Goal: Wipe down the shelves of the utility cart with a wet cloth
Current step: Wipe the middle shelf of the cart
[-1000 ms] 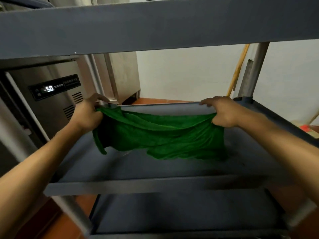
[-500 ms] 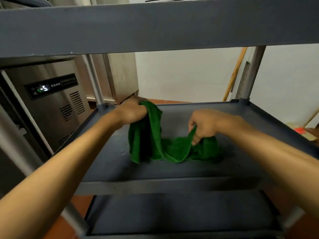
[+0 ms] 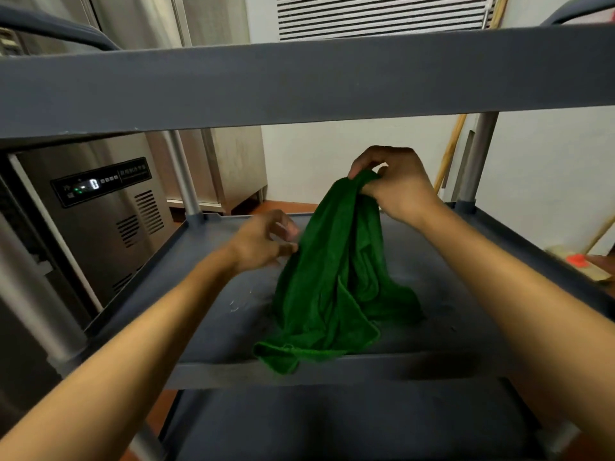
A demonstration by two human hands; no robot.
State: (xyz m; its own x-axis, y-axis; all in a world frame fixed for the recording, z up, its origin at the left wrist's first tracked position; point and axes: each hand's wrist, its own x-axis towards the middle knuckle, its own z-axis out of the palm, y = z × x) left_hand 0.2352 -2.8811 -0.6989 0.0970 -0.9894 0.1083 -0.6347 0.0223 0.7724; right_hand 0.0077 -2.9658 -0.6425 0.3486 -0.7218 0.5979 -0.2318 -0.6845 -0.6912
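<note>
Green, bunched microfibre cloth [image 3: 336,287] hangs from the right hand [image 3: 396,184], whose fingers pinch its top edge, while its lower folds trail over the front lip of the grey plastic middle shelf [image 3: 213,314] of the utility cart. Just beside it, the left hand [image 3: 263,241] reaches in, fingers loosely apart. Judging by this regrouping, wiping seems underway; the bottom shelf [image 3: 332,424] likely remains.

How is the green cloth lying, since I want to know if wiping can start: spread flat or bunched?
Bunched: the right hand lifts the green cloth by its top; its bottom drapes crumpled on the middle shelf.
</note>
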